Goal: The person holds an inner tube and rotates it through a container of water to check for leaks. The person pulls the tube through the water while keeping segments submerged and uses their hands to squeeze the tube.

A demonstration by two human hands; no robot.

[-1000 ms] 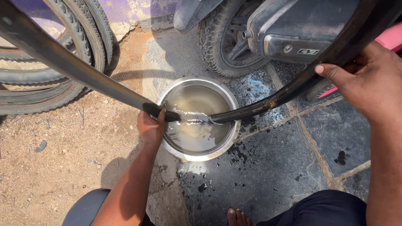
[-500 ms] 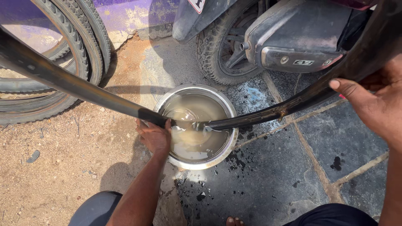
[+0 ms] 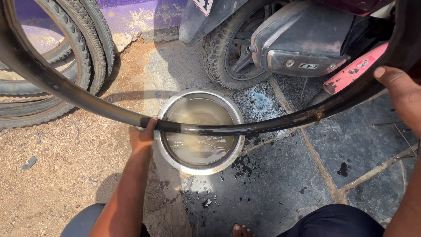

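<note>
Head view | black rubber inner tube (image 3: 263, 127) spans round steel water bowl (image 3: 199, 131) | left hand (image 3: 141, 138) grips tube at bowl's rim | right hand (image 3: 401, 94) clasps its far end

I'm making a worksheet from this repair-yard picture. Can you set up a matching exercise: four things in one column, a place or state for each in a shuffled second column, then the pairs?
1. metal bowl
2. inner tube
3. left hand
4. spare tyres

a. stretched across the bowl's top
b. leaning at upper left
c. filled with murky water
d. gripping the tube at the bowl's left rim

Pairs: 1-c, 2-a, 3-d, 4-b
</note>
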